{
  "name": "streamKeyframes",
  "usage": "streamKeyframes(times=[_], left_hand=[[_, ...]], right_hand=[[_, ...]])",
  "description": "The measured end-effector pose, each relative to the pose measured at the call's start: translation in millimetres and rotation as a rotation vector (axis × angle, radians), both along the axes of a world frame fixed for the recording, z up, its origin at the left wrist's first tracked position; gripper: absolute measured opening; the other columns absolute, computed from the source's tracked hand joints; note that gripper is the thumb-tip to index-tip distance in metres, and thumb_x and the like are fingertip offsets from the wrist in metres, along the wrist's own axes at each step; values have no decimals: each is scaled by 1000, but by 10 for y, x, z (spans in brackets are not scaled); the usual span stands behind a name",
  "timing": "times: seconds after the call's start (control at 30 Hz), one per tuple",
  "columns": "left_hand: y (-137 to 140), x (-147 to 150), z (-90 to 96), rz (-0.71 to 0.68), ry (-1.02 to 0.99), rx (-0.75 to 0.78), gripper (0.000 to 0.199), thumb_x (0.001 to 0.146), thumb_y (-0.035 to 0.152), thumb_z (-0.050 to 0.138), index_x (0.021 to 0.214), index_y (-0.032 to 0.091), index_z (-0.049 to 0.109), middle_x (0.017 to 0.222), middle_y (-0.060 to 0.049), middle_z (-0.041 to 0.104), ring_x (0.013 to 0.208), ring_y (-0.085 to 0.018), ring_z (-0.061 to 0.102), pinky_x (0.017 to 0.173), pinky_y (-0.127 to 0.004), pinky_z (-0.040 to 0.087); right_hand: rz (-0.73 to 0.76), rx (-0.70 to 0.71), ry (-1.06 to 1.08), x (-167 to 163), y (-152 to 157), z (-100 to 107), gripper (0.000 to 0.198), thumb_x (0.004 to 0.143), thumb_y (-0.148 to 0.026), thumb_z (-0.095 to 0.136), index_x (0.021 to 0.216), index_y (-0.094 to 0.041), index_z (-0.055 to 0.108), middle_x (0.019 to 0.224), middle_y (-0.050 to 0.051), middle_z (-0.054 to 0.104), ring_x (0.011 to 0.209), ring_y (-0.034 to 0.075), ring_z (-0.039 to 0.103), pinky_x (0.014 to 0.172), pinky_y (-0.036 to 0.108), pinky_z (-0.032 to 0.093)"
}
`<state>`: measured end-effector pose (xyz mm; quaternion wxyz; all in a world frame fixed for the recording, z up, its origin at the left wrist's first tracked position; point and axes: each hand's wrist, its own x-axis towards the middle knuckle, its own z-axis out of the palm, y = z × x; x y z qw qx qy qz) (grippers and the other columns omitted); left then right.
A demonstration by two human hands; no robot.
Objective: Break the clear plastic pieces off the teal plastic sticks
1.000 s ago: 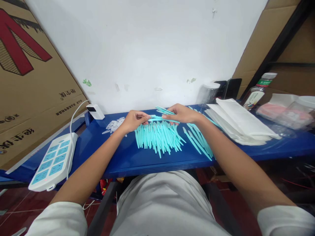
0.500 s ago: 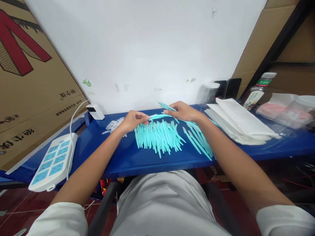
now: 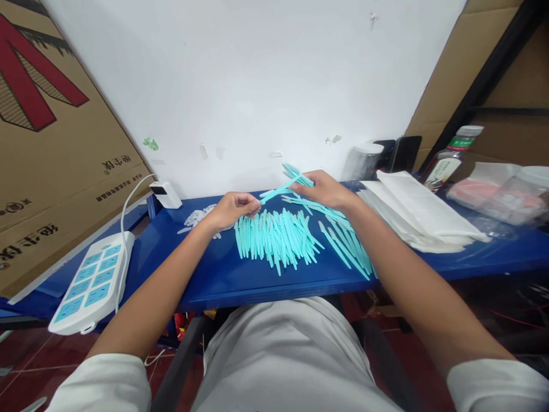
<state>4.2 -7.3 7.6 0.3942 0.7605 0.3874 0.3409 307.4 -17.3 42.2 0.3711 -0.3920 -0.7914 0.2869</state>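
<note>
Turquoise sticks [image 3: 295, 171], gripped as a bunch by the right hand [image 3: 323, 187], have just risen to one o'clock of the pile [image 3: 277, 237], leaving a single stick [image 3: 278, 190], apparently singled out, slanting to the left hand [image 3: 234, 210], finger-pinched at ten o'clock.

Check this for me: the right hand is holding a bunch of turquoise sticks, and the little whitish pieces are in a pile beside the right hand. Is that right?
Not quite: the little whitish pieces are in a pile beside the left hand, as the head view shows. The right hand is indeed holding a bunch of turquoise sticks.
</note>
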Motion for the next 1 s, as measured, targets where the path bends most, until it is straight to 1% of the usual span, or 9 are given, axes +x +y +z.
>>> streamKeyframes(times=[0.1,0.2,0.37,0.53,0.63,0.77,0.83,0.9,1.0], left_hand=[[-30,23,-4,-53,-99,-99,45,85,59,78,89,15,73,94,-10,76,83,-18,71,77,-32,59],[-45,25,-14,-92,-161,-204,44,84,58,80,91,15,70,95,-10,75,78,-17,71,74,-33,59],[-24,0,-28,-105,-191,-261,42,83,54,83,88,15,71,94,-8,74,76,-15,70,74,-32,59],[-41,12,-15,-111,-104,-236,38,79,51,86,87,14,77,94,-8,74,76,-15,68,76,-32,59],[-66,32,-2,-138,-55,-212,37,78,50,87,85,15,78,89,-8,74,75,-16,68,75,-31,59],[-73,31,14,-139,31,-145,36,82,52,82,89,17,81,82,-9,75,75,-17,69,76,-32,59],[-69,22,25,-117,75,-63,34,84,52,81,90,18,81,83,-9,76,76,-18,69,75,-32,58],[-70,16,40,-92,120,47,32,84,51,81,89,19,82,87,-9,77,78,-18,69,72,-30,57],[-81,23,62,-54,151,191,32,84,51,80,87,19,82,92,-9,78,80,-19,69,69,-30,55]], right_hand=[[105,0,-37,-15,-19,4,40,89,-56,70,79,-18,69,77,4,66,70,16,54,65,32,39],[161,-35,-42,-28,-11,-12,41,84,-58,75,83,-18,73,77,5,70,72,17,59,67,33,42],[122,-37,0,-35,25,-46,40,78,-57,81,86,-18,77,84,7,73,81,21,64,72,36,47],[91,-117,35,-32,18,-49,38,71,-49,88,92,-18,79,93,9,75,88,25,66,75,39,50],[92,-137,29,-33,11,-49,41,71,-48,88,94,-16,79,89,8,73,84,23,65,75,38,49],[82,-129,6,-28,-2,-37,39,74,-50,85,91,-16,78,85,6,72,79,20,62,73,35,48],[61,-132,2,-7,-17,-9,41,80,-57,79,89,-17,79,88,8,73,78,20,62,71,35,47],[36,-119,6,30,-32,34,48,86,-65,72,88,-18,80,93,11,75,80,22,64,71,36,48],[27,-79,-18,79,-48,92,55,85,-72,67,85,-18,81,100,14,77,90,26,66,79,38,49]])
